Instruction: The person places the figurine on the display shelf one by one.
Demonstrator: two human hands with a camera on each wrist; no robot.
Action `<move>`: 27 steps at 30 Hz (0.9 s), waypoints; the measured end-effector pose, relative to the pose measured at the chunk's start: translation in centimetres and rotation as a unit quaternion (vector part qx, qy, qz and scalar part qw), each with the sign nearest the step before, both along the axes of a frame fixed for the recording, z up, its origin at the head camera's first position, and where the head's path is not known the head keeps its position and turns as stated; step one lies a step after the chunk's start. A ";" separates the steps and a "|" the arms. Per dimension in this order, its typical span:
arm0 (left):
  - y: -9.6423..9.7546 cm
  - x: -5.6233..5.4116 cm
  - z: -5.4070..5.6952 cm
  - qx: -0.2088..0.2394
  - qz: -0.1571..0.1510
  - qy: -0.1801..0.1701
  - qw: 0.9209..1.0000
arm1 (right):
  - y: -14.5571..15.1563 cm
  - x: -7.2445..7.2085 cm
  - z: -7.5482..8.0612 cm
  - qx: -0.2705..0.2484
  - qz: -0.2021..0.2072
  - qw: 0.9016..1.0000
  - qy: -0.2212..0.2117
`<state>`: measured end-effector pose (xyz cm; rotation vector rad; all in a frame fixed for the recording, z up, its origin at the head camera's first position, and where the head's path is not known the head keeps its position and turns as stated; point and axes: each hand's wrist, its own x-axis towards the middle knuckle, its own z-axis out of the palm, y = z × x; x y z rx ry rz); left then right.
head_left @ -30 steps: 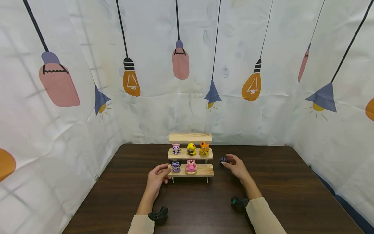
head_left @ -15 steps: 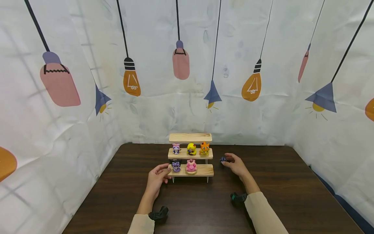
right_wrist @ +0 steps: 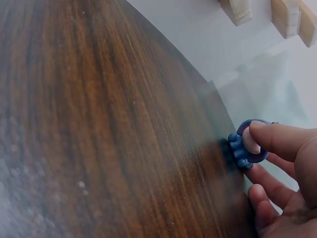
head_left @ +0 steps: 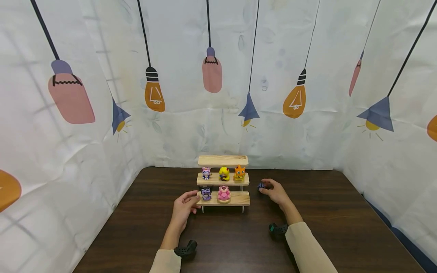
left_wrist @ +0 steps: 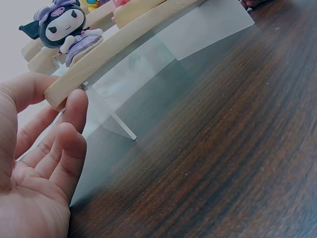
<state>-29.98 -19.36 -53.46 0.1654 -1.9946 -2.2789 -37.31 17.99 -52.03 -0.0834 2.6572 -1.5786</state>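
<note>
A three-tier wooden display stand (head_left: 223, 160) with clear supports stands near the back of the table. My left hand (head_left: 182, 210) pinches the left end of its bottom board (left_wrist: 99, 59), thumb above and fingers beneath. To the right of the stand, my right hand (head_left: 277, 194) pinches a small blue figurine (right_wrist: 242, 148) between thumb and fingers, at or just above the table; contact is unclear. On the bottom tier sit a purple-and-black figurine (left_wrist: 62, 29) and a pink figurine (head_left: 224, 194). The middle tier carries a pink-purple figurine (head_left: 206, 173), a yellow-haired one (head_left: 224, 174) and an orange one (head_left: 239, 173).
The stand and hands are on a dark wood-grain table (head_left: 232, 242). Behind it and at both sides hangs a white fabric backdrop (head_left: 184, 132) printed with lamps. The top board holds no figurine. Each wrist wears a black strap device (head_left: 186, 249).
My right hand has shifted slightly back and left, and the blue figurine has turned a little in its fingers. The left hand stays on the board.
</note>
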 end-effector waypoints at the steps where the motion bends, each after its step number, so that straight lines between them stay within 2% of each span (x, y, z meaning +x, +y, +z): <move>1: 0.0 0.0 0.0 0.000 0.000 0.000 1.000 | 0.0 0.0 0.0 0.000 0.000 1.000 0.001; 11: -0.1 -0.1 -0.3 0.001 0.002 -0.005 1.000 | -0.1 0.1 -0.3 0.007 -0.003 1.000 -0.002; 27: 0.0 -0.1 0.0 0.002 -0.002 -0.005 1.000 | 0.3 0.5 -0.2 -0.017 -0.013 1.000 0.005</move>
